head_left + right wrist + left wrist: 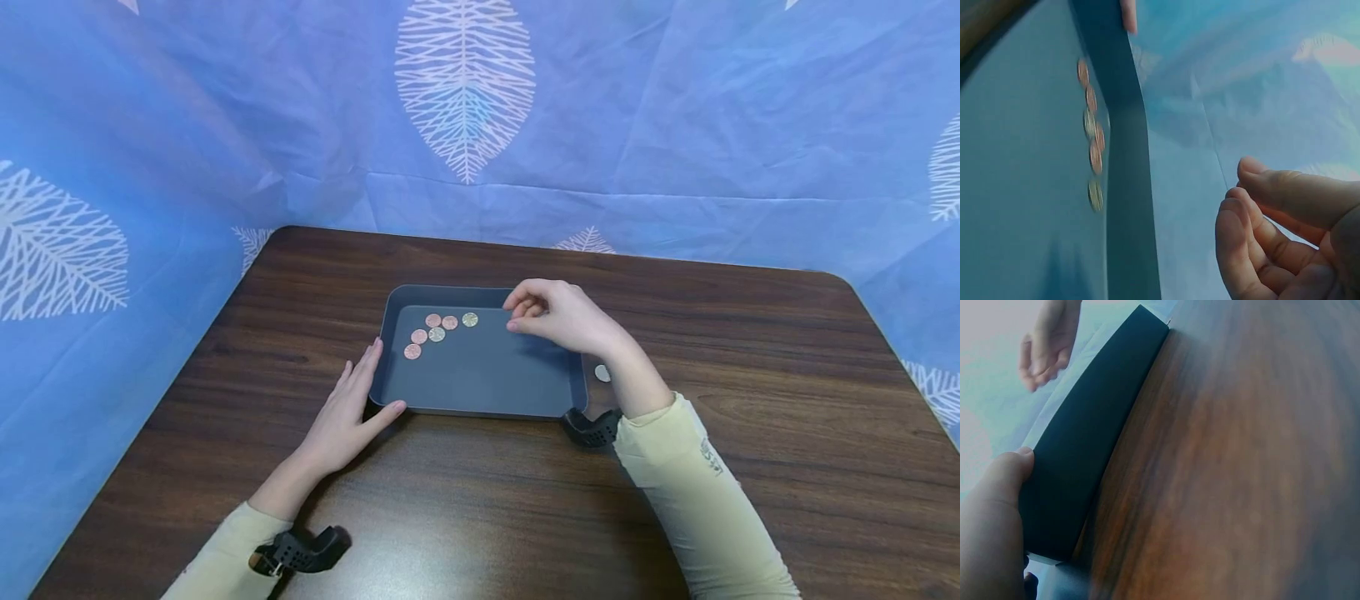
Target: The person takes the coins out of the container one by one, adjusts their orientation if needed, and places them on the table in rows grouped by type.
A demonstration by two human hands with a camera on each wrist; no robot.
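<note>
A dark grey rectangular tray (480, 408) lies on the table. Several copper coins (412, 352) and two gold-coloured coins (470, 319) lie flat in its back left part, close together. My left hand (341, 425) rests against the tray's left end with straight fingers, its thumb (1019, 464) on the front rim. Over the tray's right half hovers my right hand (558, 315), fingers loosely curled; nothing shows between thumb and fingertips in the right wrist view. A silver coin (602, 373) lies on the table just right of the tray, partly behind the right wrist.
The dark wood table (450, 500) extends around the tray on all sides. Behind it hangs a blue cloth (637, 125) with white leaf prints. Black wrist devices (300, 550) sit on both wrists, the right one overlapping the tray's front right corner in the head view.
</note>
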